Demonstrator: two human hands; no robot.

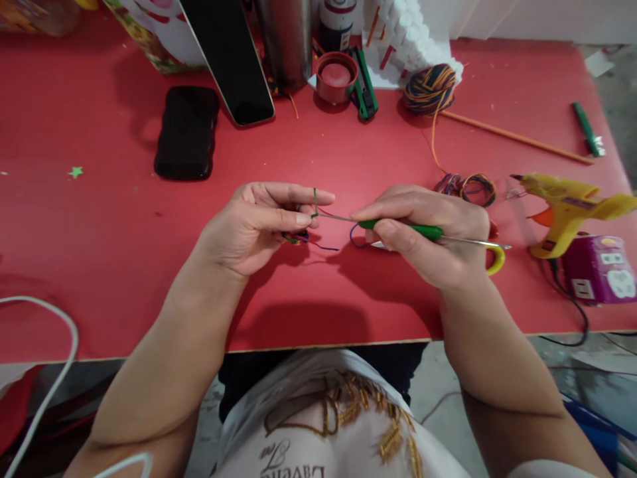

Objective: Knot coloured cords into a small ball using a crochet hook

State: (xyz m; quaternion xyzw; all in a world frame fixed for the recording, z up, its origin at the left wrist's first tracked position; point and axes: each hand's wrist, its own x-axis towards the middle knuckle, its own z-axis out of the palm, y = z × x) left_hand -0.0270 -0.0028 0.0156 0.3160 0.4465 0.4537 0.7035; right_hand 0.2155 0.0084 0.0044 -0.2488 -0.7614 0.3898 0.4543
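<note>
My left hand (269,226) pinches a small piece of multicoloured yarn work (297,236), and a strand of yarn loops over its outstretched index finger. In my right hand (423,226) is a crochet hook with a green handle (428,232), held like a pen. The hook's thin metal tip points left and meets the yarn at my left fingertips. A short dark yarn tail hangs beside the work. Scissors with a yellow handle (496,259) lie partly hidden under my right hand. Loose coils of yarn (468,188) rest just behind that hand.
On the red table (99,265), a black phone (188,133), a leaning tablet (231,60), a metal bottle (287,40) and a green cutter (366,86) stand or lie at the back. A yarn ball (430,90) and stick are behind right; a yellow glue gun (562,206) is at right.
</note>
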